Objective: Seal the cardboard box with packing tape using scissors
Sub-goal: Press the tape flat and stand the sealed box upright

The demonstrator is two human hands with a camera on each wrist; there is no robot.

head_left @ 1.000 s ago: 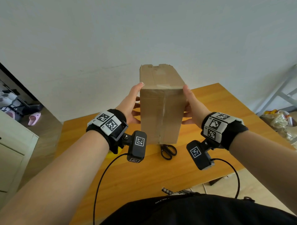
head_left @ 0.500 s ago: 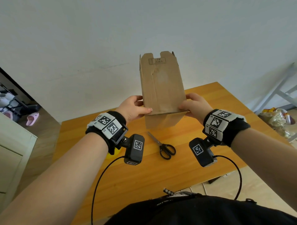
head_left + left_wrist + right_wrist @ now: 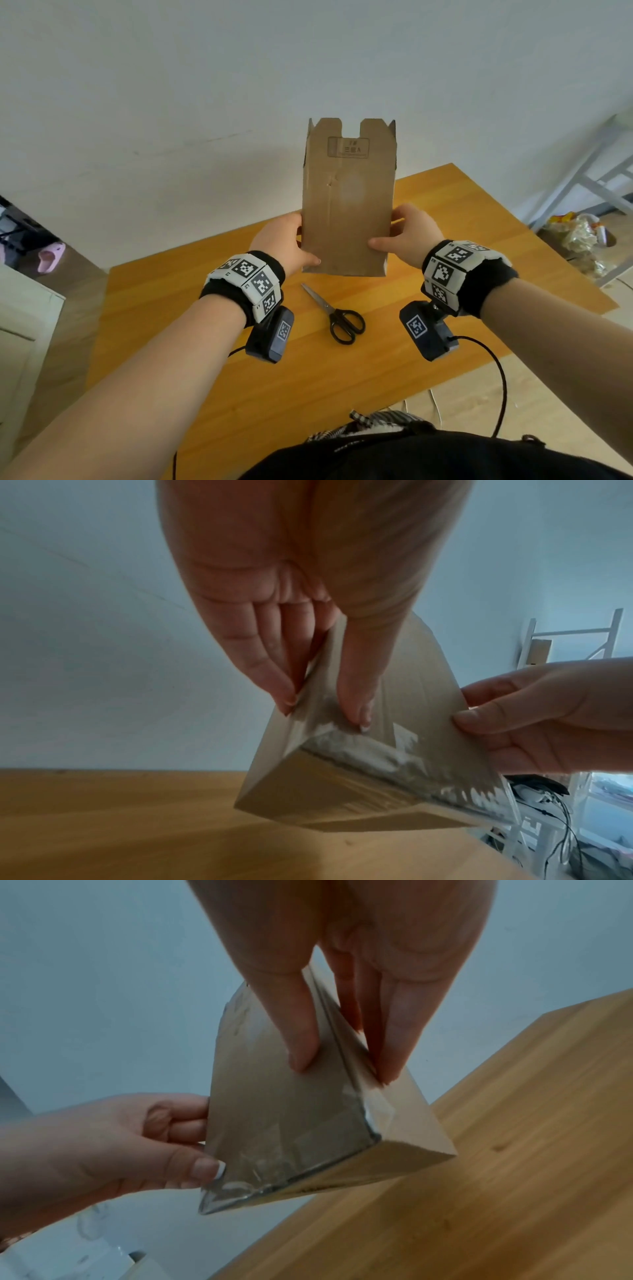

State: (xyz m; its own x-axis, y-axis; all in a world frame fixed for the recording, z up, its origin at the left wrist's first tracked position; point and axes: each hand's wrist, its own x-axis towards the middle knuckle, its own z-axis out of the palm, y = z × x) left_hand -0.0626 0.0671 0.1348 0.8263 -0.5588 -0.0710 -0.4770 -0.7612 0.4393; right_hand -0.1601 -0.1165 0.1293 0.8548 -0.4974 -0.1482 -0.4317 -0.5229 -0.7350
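I hold a brown cardboard box (image 3: 347, 205) in the air above the wooden table (image 3: 205, 377), tilted with its open flaps away from me. My left hand (image 3: 286, 241) grips its lower left edge, thumb on the near face and fingers behind. My right hand (image 3: 409, 236) grips the lower right edge the same way. In the left wrist view, clear tape (image 3: 373, 753) covers the bottom seam of the box (image 3: 346, 791). The right wrist view shows the taped bottom end of the box (image 3: 287, 1123). Black-handled scissors (image 3: 337, 317) lie shut on the table under the box. No tape roll is in view.
A white wall stands behind the table. To the right are a grey metal frame (image 3: 589, 171) and a crumpled bag (image 3: 579, 233) on the floor. A white cabinet (image 3: 20, 342) stands at the left. Cables hang from the wrist cameras.
Both hands have tipped the box from nearly upright with a taped end facing me to leaning away, so a broad side now faces me and the scissors show fully.
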